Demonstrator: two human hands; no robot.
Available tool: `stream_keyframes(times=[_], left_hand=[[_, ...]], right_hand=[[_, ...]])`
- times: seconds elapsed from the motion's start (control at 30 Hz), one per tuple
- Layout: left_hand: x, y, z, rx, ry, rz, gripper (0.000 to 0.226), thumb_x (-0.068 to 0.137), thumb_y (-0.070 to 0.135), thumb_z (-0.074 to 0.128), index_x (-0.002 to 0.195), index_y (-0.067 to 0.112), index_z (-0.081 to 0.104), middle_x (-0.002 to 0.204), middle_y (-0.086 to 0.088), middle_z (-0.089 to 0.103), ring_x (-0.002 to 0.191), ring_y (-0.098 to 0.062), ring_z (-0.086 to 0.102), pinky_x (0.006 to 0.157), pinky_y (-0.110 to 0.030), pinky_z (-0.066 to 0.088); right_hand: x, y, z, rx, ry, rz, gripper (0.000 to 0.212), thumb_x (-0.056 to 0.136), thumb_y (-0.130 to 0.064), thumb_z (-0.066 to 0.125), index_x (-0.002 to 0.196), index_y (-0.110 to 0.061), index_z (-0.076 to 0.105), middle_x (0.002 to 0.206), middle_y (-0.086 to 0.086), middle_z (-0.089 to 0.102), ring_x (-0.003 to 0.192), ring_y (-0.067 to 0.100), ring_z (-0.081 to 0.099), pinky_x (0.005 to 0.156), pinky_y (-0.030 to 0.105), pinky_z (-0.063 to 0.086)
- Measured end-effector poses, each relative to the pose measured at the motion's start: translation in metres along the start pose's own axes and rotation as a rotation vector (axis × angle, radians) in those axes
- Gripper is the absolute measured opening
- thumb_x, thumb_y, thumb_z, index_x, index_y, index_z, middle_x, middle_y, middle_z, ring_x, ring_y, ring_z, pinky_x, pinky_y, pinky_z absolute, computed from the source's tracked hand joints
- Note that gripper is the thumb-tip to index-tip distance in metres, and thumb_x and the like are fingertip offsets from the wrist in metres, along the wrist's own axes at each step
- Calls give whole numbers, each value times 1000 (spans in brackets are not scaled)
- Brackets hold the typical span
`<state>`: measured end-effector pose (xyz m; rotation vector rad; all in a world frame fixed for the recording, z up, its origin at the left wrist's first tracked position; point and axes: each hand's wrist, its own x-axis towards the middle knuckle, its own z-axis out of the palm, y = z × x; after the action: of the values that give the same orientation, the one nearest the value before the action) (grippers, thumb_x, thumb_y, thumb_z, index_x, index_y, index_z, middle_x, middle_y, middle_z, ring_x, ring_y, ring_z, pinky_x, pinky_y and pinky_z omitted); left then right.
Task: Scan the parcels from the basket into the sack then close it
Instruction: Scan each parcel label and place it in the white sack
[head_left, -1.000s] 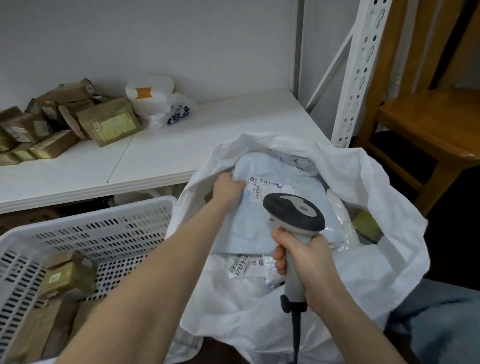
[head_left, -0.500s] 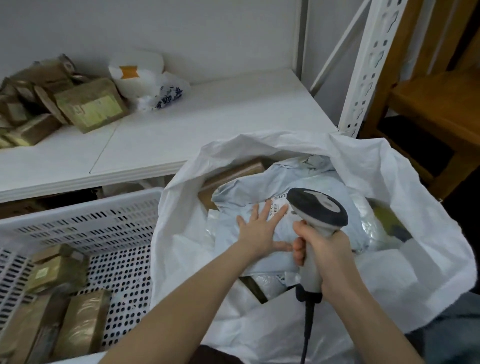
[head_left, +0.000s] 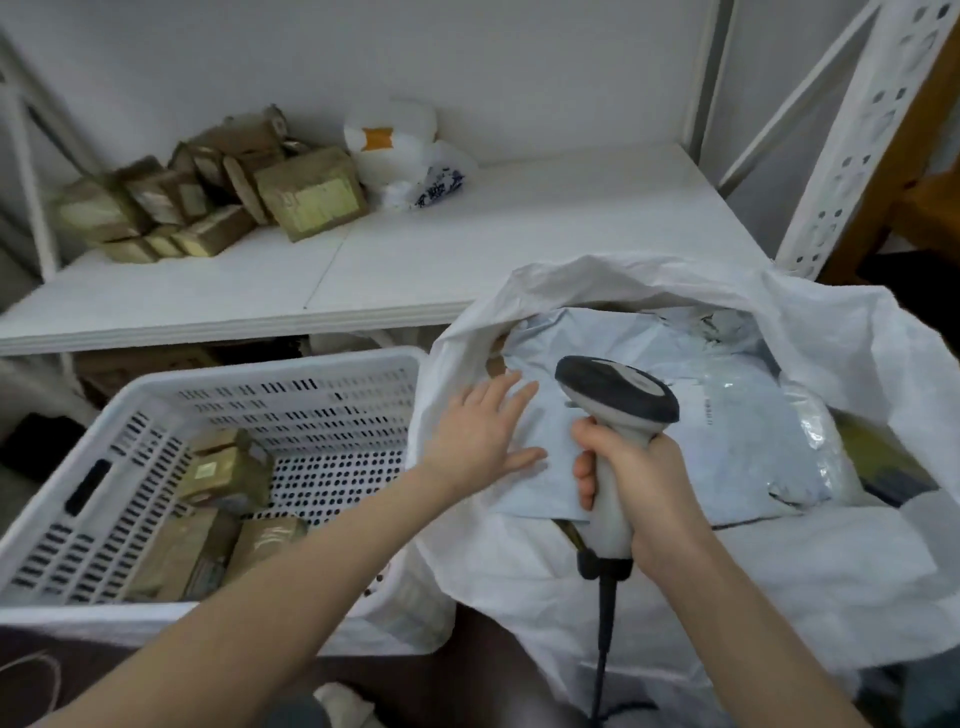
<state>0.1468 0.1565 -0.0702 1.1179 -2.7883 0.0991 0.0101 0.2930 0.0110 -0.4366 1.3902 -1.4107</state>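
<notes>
Left grip (head_left: 480, 441): open flat, fingers straight and spread, holding nothing, lying on the pale blue mailer (head_left: 727, 431) at the left edge of the sack's mouth. Right grip (head_left: 644, 483): curled tight round the handle of the scanner (head_left: 618, 395), head over the mailer, cable hanging down. Sack (head_left: 779, 561) open, just right of the white basket (head_left: 260, 369). Brown parcels (head_left: 228, 473) lie in the basket; more boxes (head_left: 208, 208) on the shelf (head_left: 467, 249) behind

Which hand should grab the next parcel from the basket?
Left. The left hand is open, holds nothing and is nearest the basket; the right hand grips the scanner over the sack.
</notes>
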Motion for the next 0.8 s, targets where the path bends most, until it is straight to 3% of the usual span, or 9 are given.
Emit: stream_keyframes(times=[0.13, 0.27, 0.5, 0.7, 0.8], left_hand=[[-70, -60, -32, 40, -22, -180, 68, 89, 53, 53, 142, 13, 40, 147, -14, 40, 130, -32, 44, 102, -45, 39], [-135, -131, -36, 34, -133, -443, 63, 91, 49, 52, 143, 18, 36, 150, -8, 32, 132, -27, 41, 103, -42, 41], [-216, -266, 27, -256, -457, -1047, 71, 86, 48, 62, 142, 13, 36, 145, -14, 36, 128, -31, 44, 103, -41, 43], [-245, -342, 124, -334, -758, -1157, 65, 87, 37, 67, 138, 4, 44, 137, -14, 51, 126, -31, 48, 104, -37, 40], [-246, -366, 179, -375, -939, -1103, 78, 80, 57, 61, 142, 15, 41, 146, -8, 43, 130, -26, 45, 109, -37, 37]], right_hand=[[-16, 13, 72, -40, -194, 32, 12, 87, -8, 64, 75, -6, 62, 51, 8, 52, 39, 14, 45, 43, 24, 39], [-14, 45, 157, -118, -348, 85, 8, 87, -8, 64, 81, -4, 64, 52, 8, 51, 39, 13, 44, 40, 23, 40], [37, 146, 286, -242, -413, 305, 11, 86, -11, 67, 78, -5, 63, 53, 5, 56, 43, 14, 50, 44, 24, 44], [90, 217, 337, -263, -363, 512, 15, 87, -14, 68, 76, -5, 62, 54, 5, 54, 41, 12, 48, 44, 23, 43], [115, 244, 347, -274, -361, 555, 13, 85, -14, 69, 78, -5, 64, 54, 5, 55, 41, 12, 49, 42, 22, 43]])
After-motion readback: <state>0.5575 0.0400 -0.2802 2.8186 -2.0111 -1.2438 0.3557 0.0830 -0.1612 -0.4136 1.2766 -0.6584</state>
